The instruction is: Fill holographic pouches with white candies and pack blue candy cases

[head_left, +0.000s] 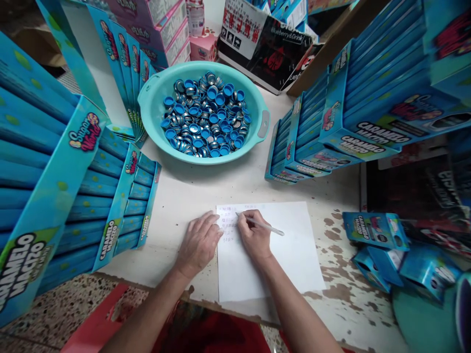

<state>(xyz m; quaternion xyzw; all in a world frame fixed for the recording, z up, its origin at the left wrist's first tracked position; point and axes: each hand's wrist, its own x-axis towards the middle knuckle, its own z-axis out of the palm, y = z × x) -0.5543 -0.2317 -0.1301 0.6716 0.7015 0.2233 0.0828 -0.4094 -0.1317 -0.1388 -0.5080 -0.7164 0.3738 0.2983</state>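
Note:
A white sheet of paper (279,255) lies on the worn white table, with a few short lines of handwriting in its upper left part. My right hand (253,233) rests on the sheet, fingers closed around a slim, pale pen (270,227). The pen's tip touches the paper near the written lines. My left hand (200,240) lies flat with fingers extended, beside the sheet's left edge, its fingertips at that edge. Beyond both hands stands a turquoise basin (147,115) holding many blue and silver caps (209,115).
Stacked blue candy boxes (69,166) rise on the left, and more blue boxes (331,113) on the right. A black carton (265,49) and pink boxes (162,29) stand behind the basin. Loose blue packages (375,230) lie at the right edge near a teal container (423,318).

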